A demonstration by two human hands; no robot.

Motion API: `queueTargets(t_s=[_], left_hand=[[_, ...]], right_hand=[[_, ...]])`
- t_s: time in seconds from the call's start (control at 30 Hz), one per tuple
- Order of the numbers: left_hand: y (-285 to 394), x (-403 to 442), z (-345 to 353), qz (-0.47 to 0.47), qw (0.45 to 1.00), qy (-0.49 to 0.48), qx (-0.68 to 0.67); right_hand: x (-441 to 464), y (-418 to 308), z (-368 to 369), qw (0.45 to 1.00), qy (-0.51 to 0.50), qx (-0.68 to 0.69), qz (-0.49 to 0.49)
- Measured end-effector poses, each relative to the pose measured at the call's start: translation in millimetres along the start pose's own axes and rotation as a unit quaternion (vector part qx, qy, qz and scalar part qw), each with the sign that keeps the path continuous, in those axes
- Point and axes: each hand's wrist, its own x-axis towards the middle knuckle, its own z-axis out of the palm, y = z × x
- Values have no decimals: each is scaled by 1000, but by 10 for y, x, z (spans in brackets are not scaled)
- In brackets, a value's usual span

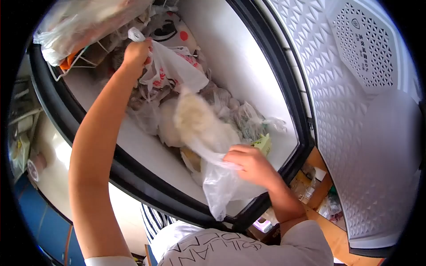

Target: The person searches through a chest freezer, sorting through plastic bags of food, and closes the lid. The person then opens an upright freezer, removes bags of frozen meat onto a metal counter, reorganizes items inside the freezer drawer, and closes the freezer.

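My left hand is closed round the gathered top of a white plastic bag with red print, deep in the open chest freezer. Closer to me, my right hand grips the neck of a translucent plastic bag. A pale, lumpy mass shows inside that bag, blurred by motion; its kind I cannot make out. The bag's loose end hangs below my right fingers. Beneath both hands lie several more bagged items, partly hidden, and a light green packet sits beside the right hand.
A wire basket holding a large wrapped bundle hangs at the freezer's upper left. The raised textured lid stands on the right. Below it is a wooden shelf with small items. A black rim borders the opening.
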Motion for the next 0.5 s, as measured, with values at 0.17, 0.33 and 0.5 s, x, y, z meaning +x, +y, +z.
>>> queueTargets(t_s=[0.17, 0.33, 0.5], left_hand=[[52, -46, -82, -7, 998, -34, 46], [41, -35, -39, 4, 998, -46, 44], [2, -36, -53, 18, 993, -59, 102]], right_hand=[[286, -12, 845, 994, -64, 87, -30], [754, 448, 1901, 987, -55, 131, 74], [830, 577, 1770, 980, -141, 109, 85]])
